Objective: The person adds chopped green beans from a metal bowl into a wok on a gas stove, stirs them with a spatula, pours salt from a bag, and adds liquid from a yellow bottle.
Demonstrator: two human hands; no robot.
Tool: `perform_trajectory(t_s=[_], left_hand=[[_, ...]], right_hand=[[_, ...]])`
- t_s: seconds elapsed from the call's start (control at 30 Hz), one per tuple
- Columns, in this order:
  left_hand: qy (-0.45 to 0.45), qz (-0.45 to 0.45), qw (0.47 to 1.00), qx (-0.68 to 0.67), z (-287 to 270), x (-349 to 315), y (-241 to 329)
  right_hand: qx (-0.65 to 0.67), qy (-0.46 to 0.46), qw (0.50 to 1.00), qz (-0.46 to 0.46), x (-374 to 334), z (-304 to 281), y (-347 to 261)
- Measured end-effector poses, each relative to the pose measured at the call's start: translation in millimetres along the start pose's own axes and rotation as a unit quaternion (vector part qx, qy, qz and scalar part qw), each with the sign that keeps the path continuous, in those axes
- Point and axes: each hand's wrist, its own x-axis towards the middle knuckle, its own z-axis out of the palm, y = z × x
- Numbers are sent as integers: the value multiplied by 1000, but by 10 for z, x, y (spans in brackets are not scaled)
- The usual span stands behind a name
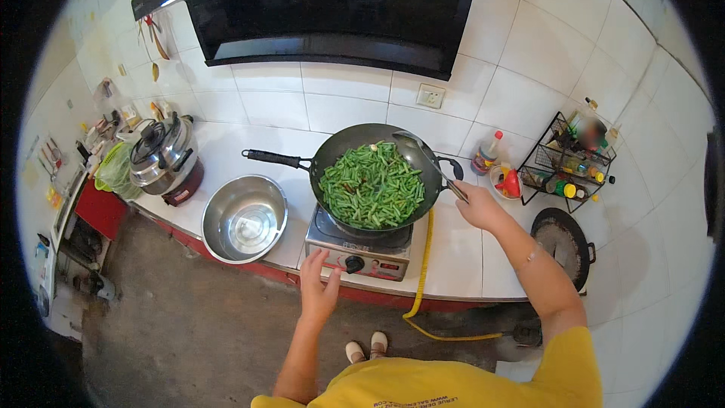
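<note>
My right hand (479,206) is closed round the handle of a metal spatula (408,139), whose blade rests at the far right inside a dark wok (342,143). Cut green beans (371,185) fill the middle of the wok, with a few darker bits among them. Under it stands a single-burner gas stove (325,244) with a black knob (354,264) on its front. My left hand (317,287) hovers just in front of the stove's left corner, fingers spread, holding nothing. The wok's long black handle (273,157) points left, untouched.
Left of the stove sits a steel basin (245,219), then a cooker (160,159). A yellow hose (424,264) drops over the counter edge. To the right are a bottle (485,153), a bowl (506,180), a spice rack (566,166) and a black pan (563,242). A range hood (325,11) hangs above.
</note>
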Motion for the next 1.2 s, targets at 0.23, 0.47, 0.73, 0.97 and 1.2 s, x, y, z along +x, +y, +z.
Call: perform_trajectory(t_s=[0.23,0.47,0.73,0.97,1.2], left_hand=[[6,12,1000,24,-80,38,96],[0,30,1000,2,-21,159,-111],[-71,79,994,-28,-116,459,-155],[-56,87,995,-12,-706,521,-524],[-80,98,992,-24,-886,488,-745]], right_hand=[[227,-247,933,128,302,268,-354],[-35,-252,966,-47,-193,-638,-969],[-89,-255,962,24,-495,-320,-1354],[-134,-129,972,146,-420,-43,-1465],[117,18,958,260,-292,676,-1133]])
